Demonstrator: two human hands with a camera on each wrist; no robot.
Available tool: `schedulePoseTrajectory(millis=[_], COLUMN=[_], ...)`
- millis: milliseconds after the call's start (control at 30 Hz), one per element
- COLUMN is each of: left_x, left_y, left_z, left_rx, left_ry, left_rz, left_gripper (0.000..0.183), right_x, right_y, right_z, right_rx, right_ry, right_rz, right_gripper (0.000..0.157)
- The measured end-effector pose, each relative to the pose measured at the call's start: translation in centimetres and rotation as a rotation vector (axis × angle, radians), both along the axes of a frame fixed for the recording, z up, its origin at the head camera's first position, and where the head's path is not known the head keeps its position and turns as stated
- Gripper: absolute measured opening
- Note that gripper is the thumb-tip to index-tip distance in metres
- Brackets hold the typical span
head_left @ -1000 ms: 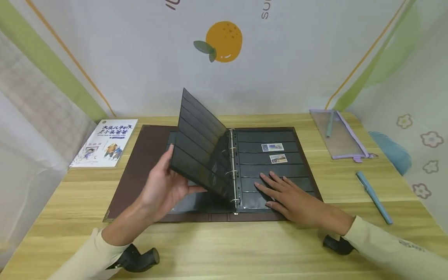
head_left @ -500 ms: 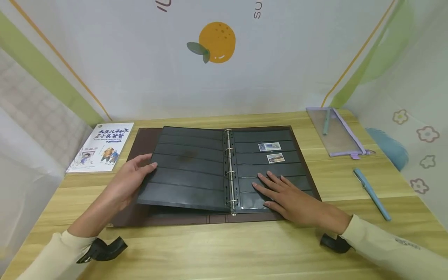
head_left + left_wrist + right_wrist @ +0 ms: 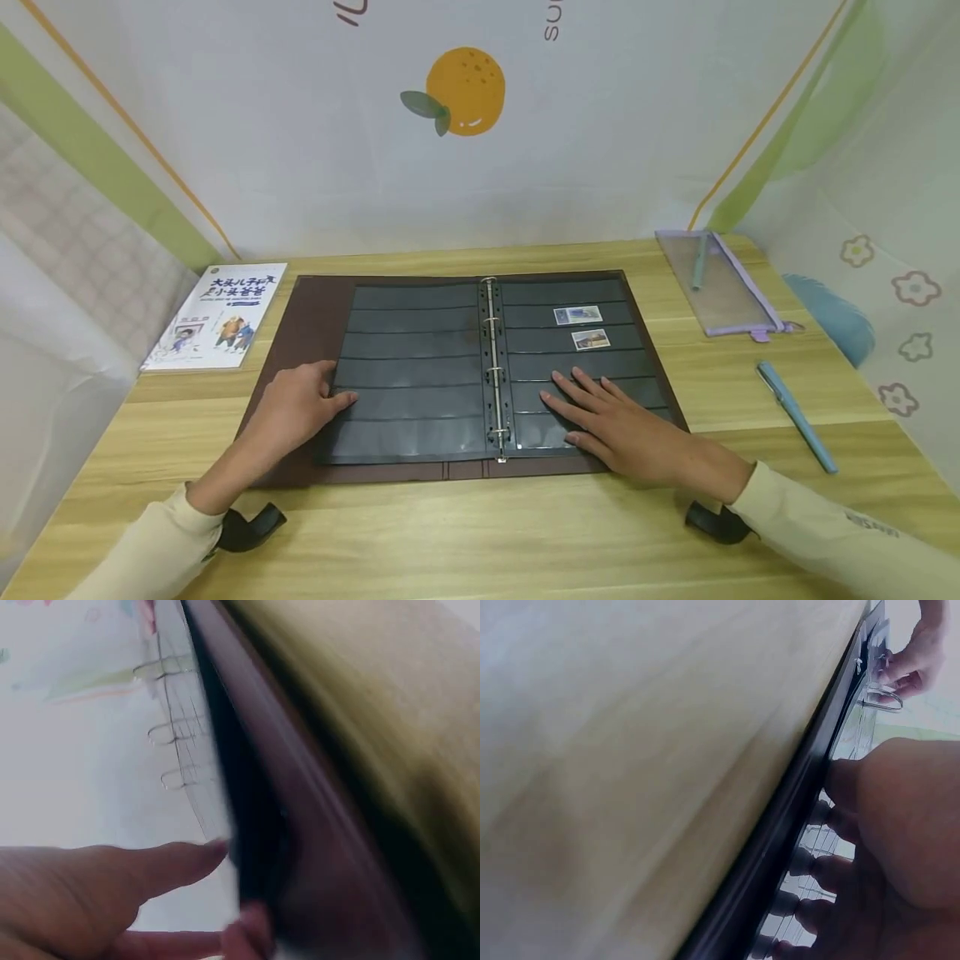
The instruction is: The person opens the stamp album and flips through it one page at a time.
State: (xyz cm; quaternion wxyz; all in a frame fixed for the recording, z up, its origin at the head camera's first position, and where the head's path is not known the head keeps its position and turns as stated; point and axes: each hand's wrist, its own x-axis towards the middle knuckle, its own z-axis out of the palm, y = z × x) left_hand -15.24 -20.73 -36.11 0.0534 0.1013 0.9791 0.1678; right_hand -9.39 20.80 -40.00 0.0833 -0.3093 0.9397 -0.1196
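Note:
A brown ring binder stamp album (image 3: 315, 310) lies spread on the table. Its black left page (image 3: 412, 375) has several strip pockets and lies nearly flat. My left hand (image 3: 296, 404) holds that page's outer edge, thumb on top and fingers curled at the edge; in the left wrist view the thumb (image 3: 172, 862) meets the dark page edge. My right hand (image 3: 618, 425) rests with fingers spread on the lower part of the right page (image 3: 555, 364). Above those fingers, two small stamps (image 3: 578, 315) sit in separate strips of this page. Metal rings (image 3: 493, 375) run down the middle.
A white picture booklet (image 3: 217, 317) lies at the back left. On the right are a mesh zip pouch (image 3: 727, 287) with a pen inside and a blue pen (image 3: 797, 415). A fruit-printed curtain (image 3: 585, 150) hangs behind the wooden table (image 3: 420, 542).
The raised black page has swung left and come down onto the left side. My left hand has gone left with it, then lower and slightly inward. My right hand keeps its place.

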Motion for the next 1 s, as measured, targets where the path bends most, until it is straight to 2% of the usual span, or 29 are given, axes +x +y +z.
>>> schedulePoseTrajectory(millis=[133,200,267,333,400,467,533,633,767,900,1000], left_x=[1.1,1.6,1.9,2.0,2.1,2.1,2.1,2.1,2.1,2.1,2.1], left_y=[1.2,1.9,2.5,3.1,3.5,3.9,4.0,4.1,4.1,4.1,4.1], left_z=[-0.2,-0.4,-0.8,-1.1,-1.3,-1.4,-1.4,-1.4,-1.3,-1.1,-1.1], left_rx=[-0.133,-0.190,-0.206,-0.206,-0.195,-0.185,-0.191,-0.197,-0.203,-0.206,-0.208], left_ry=[0.090,0.148,0.173,0.122,0.003,-0.112,-0.177,-0.194,-0.193,-0.192,-0.188], left_rz=[-0.046,-0.099,-0.172,-0.262,-0.325,-0.347,-0.350,-0.348,-0.348,-0.346,-0.348], left_gripper=[0.061,0.064,0.070,0.079,0.084,0.086,0.086,0.087,0.087,0.087,0.086], right_x=[0.0,0.0,0.1,0.2,0.3,0.3,0.2,-0.8,-3.7,-6.3,-7.0], right_y=[0.0,0.0,0.0,-0.1,-0.1,0.0,0.3,1.1,3.0,4.6,5.1], right_z=[0.0,0.0,0.0,-0.1,-0.1,0.0,0.2,0.6,1.4,2.1,2.3], right_rx=[0.006,0.011,0.008,-0.002,-0.023,-0.063,-0.109,-0.171,-0.194,-0.198,-0.206], right_ry=[0.002,0.001,0.000,-0.002,-0.011,-0.045,-0.062,-0.043,0.015,-0.047,-0.111], right_rz=[0.001,-0.001,-0.007,-0.014,-0.024,-0.047,-0.080,-0.167,-0.328,-0.478,-0.543], right_gripper=[0.057,0.057,0.057,0.057,0.057,0.058,0.060,0.065,0.069,0.074,0.076])
